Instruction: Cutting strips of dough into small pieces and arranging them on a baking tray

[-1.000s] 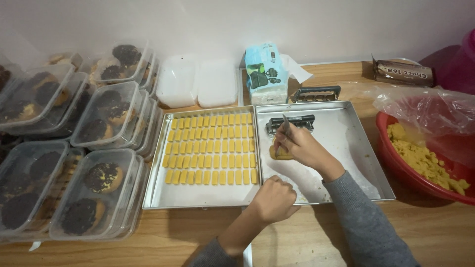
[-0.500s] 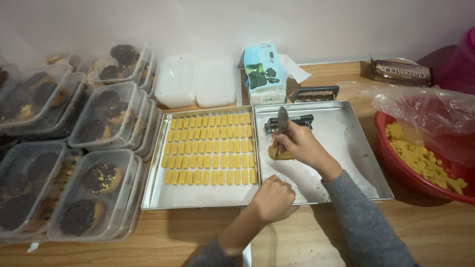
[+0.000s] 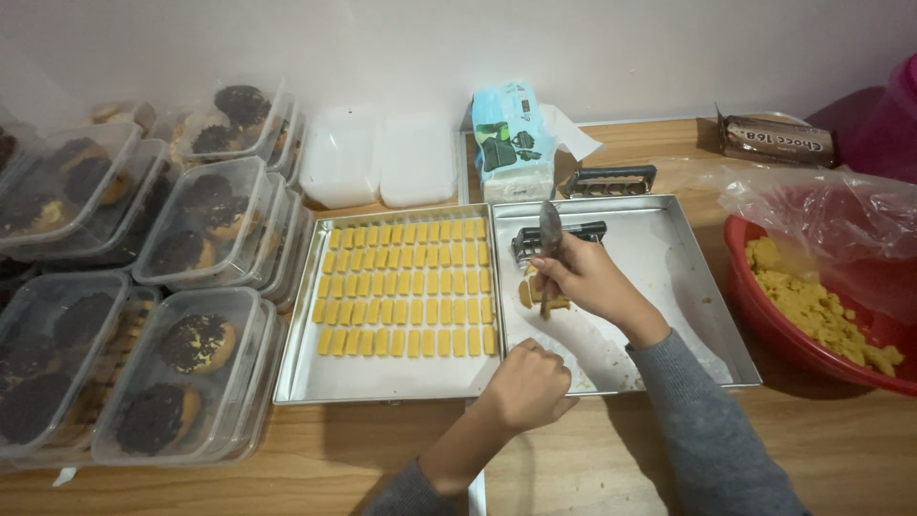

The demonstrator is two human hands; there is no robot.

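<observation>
A: Knife [image 3: 550, 229]: where, relative to the right tray [image 3: 669, 248]?
B: Above its left half; your right hand [image 3: 587, 282] pinches it, blade raised, over dough pieces [image 3: 531, 291].
A: Left hand [image 3: 525, 385]?
B: Curled shut, holding nothing visible, at that tray's near-left corner.

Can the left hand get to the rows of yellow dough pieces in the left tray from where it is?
Probably yes: the left hand rests at the tray's near edge, and nothing lies between it and the dough pieces.
</observation>
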